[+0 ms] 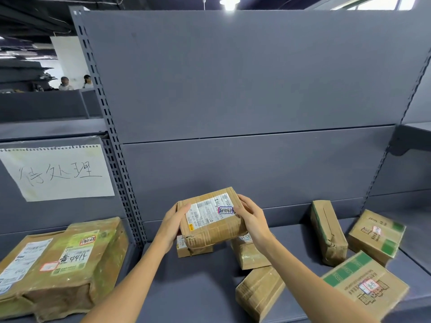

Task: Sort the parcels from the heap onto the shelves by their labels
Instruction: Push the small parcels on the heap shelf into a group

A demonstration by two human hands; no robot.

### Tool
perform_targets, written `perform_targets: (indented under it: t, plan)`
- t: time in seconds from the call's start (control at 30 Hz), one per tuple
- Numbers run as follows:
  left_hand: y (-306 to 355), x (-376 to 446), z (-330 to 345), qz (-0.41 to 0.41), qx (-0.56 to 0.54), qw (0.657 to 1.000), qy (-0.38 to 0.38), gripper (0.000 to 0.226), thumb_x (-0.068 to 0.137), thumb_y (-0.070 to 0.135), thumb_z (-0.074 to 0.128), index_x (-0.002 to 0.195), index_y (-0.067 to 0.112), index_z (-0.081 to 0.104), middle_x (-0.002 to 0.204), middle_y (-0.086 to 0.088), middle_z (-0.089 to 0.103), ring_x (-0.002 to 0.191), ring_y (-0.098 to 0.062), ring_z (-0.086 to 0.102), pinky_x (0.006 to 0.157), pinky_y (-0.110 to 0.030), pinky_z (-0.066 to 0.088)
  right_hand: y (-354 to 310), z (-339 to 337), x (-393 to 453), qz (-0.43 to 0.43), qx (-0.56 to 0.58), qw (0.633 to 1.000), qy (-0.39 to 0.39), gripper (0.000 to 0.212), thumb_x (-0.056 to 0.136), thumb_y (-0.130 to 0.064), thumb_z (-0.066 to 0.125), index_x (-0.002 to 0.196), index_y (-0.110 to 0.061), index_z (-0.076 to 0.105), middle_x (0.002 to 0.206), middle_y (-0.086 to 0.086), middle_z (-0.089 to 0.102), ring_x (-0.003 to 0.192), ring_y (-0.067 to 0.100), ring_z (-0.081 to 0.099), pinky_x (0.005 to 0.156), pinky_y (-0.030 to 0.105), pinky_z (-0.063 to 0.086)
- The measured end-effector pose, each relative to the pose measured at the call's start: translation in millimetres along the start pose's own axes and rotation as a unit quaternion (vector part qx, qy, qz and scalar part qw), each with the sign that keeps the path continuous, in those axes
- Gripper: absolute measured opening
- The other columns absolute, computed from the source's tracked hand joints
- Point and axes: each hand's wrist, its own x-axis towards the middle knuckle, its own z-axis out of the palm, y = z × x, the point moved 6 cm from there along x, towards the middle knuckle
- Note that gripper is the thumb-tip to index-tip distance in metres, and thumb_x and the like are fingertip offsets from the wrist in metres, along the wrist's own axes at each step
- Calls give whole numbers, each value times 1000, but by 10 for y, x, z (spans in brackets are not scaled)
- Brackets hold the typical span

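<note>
Head view, centre of frame: both hands grip one taped cardboard parcel (211, 220) above the grey shelf (198, 287), left hand (173, 226) on its left edge, right hand (250, 215) on its right edge. Remaining parcels (333, 231) lie lower right; a handwritten paper sign (58, 172) hangs at left.

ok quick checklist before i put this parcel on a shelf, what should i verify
1. Grip: left hand and right hand both hold the held parcel: ok.
2. Label faces up: ok.
3. Small sticker readable: cannot tell, blurred.
4. Matches paper sign on the left bay: cannot tell.
5. Space beside the two left parcels: cannot tell.
6. Heap parcels under the hands are apart from the held one: ok.
</note>
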Motion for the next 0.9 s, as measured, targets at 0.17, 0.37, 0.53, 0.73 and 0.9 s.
perform_targets:
  t: [0.17,0.37,0.53,0.73,0.9]
  plan:
    - [57,-19,-14,18,-3,1000,16,20,102,24,54,114,13,67,110,-7,76,102,-23,73,87,-42,56,-2,-16,-2,6,-5,1000,-9,25,102,-23,57,126,-27,62,116,-4,73,99,10,72,70,19,57]
    - [183,-61,14,13,55,996,-65,24,100,26,57,118,13,65,111,-9,75,103,-27,72,84,-40,58,27,-77,47,73,-35,995,-54,35,96,-38,64,129,-31,56,110,4,75,97,20,75,84,35,61]
    - [297,-67,93,42,33,995,-88,44,90,52,63,128,30,63,123,-1,71,111,-19,69,94,-40,54,-22,-85,53,94,-75,991,-53,44,94,-48,62,108,-8,70,101,7,78,101,30,73,96,46,54]
    - [217,-54,80,14,-134,991,-9,72,78,64,58,143,37,44,136,4,57,115,-19,61,87,-46,52,-34,-9,2,42,63,996,54,24,105,-35,47,118,-30,66,110,-5,76,101,15,71,89,38,58]
    - [347,-22,254,78,-38,995,-48,66,84,38,75,142,42,45,132,6,65,112,-17,69,92,-43,57,-4,221,-106,61,48,996,-32,21,105,-28,50,125,-31,53,114,-3,71,96,15,67,72,28,56]
